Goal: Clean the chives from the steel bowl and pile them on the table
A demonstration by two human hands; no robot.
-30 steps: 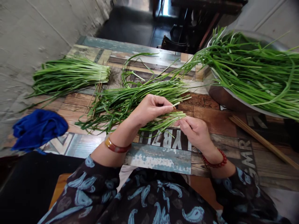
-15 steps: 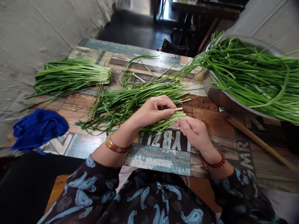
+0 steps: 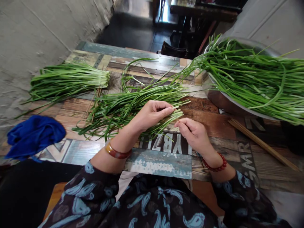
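Observation:
My left hand is closed with thumb and forefinger together on garlic chives, their pale cut ends pointing right past the fingertips. More loose garlic chives lie behind and under this hand, leaves spread to the left. Just right of the held ends, my right hand is pinched closed; whatever sits between its fingertips is too small to make out. Thin brown sticks show beneath the right wrist. At the back left lies a neat bundle of garlic chives, with thin skewers at its near side.
A metal basin heaped with garlic chives stands at the right. Wooden chopsticks lie before it. A blue cloth is at the left edge of the patterned table. Stray leaves lie at the back.
My right hand has drawn slightly back from the pale stalk ends, still pinched. My left hand keeps its grip on the garlic chives. The view has shifted a little.

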